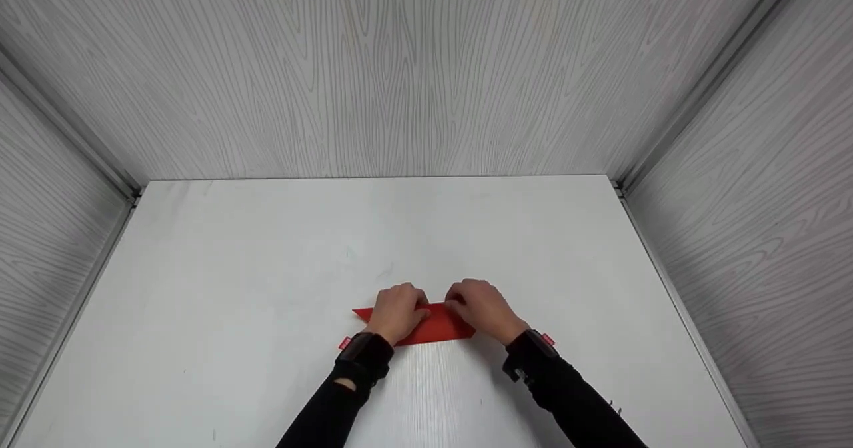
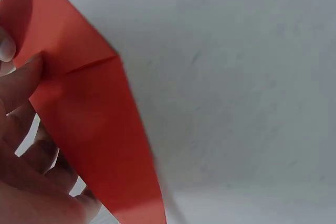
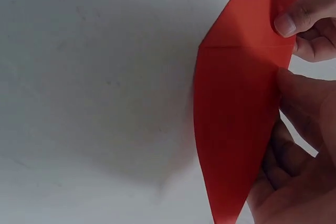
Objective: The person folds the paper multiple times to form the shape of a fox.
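Note:
A folded piece of red paper [image 1: 436, 325] lies between both hands near the front middle of the table, its pointed end sticking out past the left hand. My left hand [image 1: 398, 309] pinches its far edge, thumb on the near face and fingers behind. On the right, my right hand [image 1: 485, 308] grips the same far edge in the same way. In the left wrist view the red paper [image 2: 100, 114] shows a short crease running in from its near edge. The right wrist view has a straight crease across the paper [image 3: 241, 77], with both thumbs close to it.
The white tabletop [image 1: 266, 255] carries faint scuffs and marks. Grey wood-grain panels stand around it: a back wall [image 1: 373, 75], a left wall [image 1: 53, 228] and a right wall [image 1: 753, 235]. A black band with a red tag sits on each wrist.

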Demonstrator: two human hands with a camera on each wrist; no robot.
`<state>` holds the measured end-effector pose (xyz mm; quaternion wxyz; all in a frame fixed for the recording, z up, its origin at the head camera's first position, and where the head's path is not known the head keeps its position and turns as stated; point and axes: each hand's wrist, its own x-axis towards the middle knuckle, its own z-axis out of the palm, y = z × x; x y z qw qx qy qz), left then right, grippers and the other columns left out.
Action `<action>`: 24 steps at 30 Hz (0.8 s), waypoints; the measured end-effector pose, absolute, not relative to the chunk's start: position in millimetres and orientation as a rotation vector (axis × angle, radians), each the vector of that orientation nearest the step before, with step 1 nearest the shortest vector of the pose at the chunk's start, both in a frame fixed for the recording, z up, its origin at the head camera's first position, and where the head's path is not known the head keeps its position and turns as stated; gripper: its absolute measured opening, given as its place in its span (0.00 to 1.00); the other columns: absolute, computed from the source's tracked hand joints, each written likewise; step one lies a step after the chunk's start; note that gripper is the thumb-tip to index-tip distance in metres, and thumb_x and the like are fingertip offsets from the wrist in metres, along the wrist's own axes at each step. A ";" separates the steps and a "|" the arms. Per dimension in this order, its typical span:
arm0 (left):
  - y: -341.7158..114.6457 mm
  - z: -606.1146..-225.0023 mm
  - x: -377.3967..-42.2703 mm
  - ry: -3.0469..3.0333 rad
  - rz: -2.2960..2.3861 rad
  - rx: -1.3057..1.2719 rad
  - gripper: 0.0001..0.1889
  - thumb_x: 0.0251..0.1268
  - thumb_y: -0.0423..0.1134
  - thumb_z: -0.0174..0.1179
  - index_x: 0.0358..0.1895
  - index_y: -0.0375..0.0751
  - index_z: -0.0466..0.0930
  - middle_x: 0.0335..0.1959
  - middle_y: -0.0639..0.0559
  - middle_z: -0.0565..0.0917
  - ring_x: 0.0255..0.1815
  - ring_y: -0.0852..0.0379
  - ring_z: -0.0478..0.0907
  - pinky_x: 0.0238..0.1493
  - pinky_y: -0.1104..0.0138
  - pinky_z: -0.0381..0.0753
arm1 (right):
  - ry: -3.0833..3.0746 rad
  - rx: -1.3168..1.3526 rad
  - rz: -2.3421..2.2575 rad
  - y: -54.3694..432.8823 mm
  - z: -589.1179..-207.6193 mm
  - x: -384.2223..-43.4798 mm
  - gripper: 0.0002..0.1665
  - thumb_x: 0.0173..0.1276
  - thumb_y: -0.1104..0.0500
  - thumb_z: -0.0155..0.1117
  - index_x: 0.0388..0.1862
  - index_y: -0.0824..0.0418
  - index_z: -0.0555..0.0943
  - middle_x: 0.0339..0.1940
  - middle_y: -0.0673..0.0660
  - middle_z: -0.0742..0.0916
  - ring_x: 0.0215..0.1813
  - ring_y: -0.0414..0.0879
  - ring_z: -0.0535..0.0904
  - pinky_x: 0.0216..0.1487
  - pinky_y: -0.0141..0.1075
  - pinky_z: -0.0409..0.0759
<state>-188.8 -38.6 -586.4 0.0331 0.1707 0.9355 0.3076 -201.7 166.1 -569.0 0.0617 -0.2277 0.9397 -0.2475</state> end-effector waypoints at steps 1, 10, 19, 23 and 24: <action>-38.6 -588.2 -188.7 2.900 0.936 0.523 0.05 0.64 0.36 0.72 0.39 0.40 0.90 0.32 0.49 0.83 0.39 0.48 0.80 0.47 0.53 0.79 | 2.846 -0.680 -0.753 165.4 -570.2 -202.2 0.05 0.72 0.60 0.69 0.42 0.58 0.89 0.33 0.51 0.87 0.37 0.44 0.81 0.40 0.38 0.81; -37.6 -599.2 -183.5 3.028 0.875 0.486 0.11 0.63 0.36 0.73 0.46 0.40 0.84 0.40 0.45 0.79 0.46 0.43 0.76 0.59 0.46 0.73 | 2.850 -0.620 -0.767 163.2 -580.1 -207.4 0.05 0.73 0.60 0.69 0.42 0.60 0.88 0.33 0.52 0.85 0.37 0.44 0.79 0.40 0.39 0.81; -42.5 -598.6 -172.9 3.025 0.848 0.525 0.12 0.66 0.37 0.71 0.51 0.48 0.85 0.52 0.44 0.78 0.58 0.41 0.75 0.68 0.30 0.61 | 2.875 -0.610 -0.732 162.6 -583.1 -214.9 0.04 0.71 0.60 0.70 0.40 0.60 0.88 0.32 0.53 0.83 0.36 0.46 0.78 0.39 0.41 0.80; -47.8 -598.6 -168.1 2.997 0.871 0.532 0.11 0.67 0.37 0.70 0.50 0.45 0.87 0.55 0.43 0.78 0.61 0.40 0.74 0.69 0.29 0.59 | 2.873 -0.581 -0.728 161.2 -581.5 -217.7 0.04 0.71 0.60 0.71 0.39 0.60 0.88 0.32 0.52 0.82 0.36 0.46 0.78 0.40 0.42 0.81; -49.0 -599.0 -167.4 2.995 0.870 0.534 0.10 0.68 0.37 0.70 0.50 0.45 0.87 0.56 0.42 0.78 0.62 0.40 0.74 0.69 0.30 0.60 | 2.874 -0.581 -0.723 161.0 -581.6 -218.2 0.04 0.71 0.60 0.71 0.40 0.60 0.88 0.33 0.52 0.83 0.37 0.46 0.79 0.41 0.42 0.81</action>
